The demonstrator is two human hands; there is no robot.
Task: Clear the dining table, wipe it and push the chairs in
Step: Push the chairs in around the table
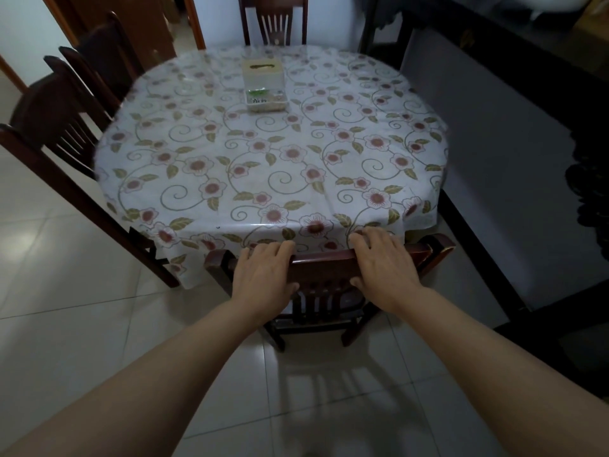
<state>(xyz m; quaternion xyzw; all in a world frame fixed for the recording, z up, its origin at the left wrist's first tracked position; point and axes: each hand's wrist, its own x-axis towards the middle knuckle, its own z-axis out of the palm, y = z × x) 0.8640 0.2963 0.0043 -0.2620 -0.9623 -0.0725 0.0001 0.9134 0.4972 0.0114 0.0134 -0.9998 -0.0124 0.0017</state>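
Pushing in the near chair

Both hands hold the top rail of the near chair (324, 263): the left hand (263, 275) and right hand (384, 263) curl over it, fingers toward the worktop (263, 159). The rail sits just beside the hanging tablecloth edge, so little travel seems left. A straight, even push looks right. Open floor (66, 291) lies left; a dark cabinet (527, 143) stands close on the right.

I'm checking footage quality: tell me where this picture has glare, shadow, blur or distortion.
Head view: dim overall; soft glare on the floor tiles; the near chair casts a slatted shadow toward the camera; wide-angle bending curves the table edges; far chairs look slightly blurred.
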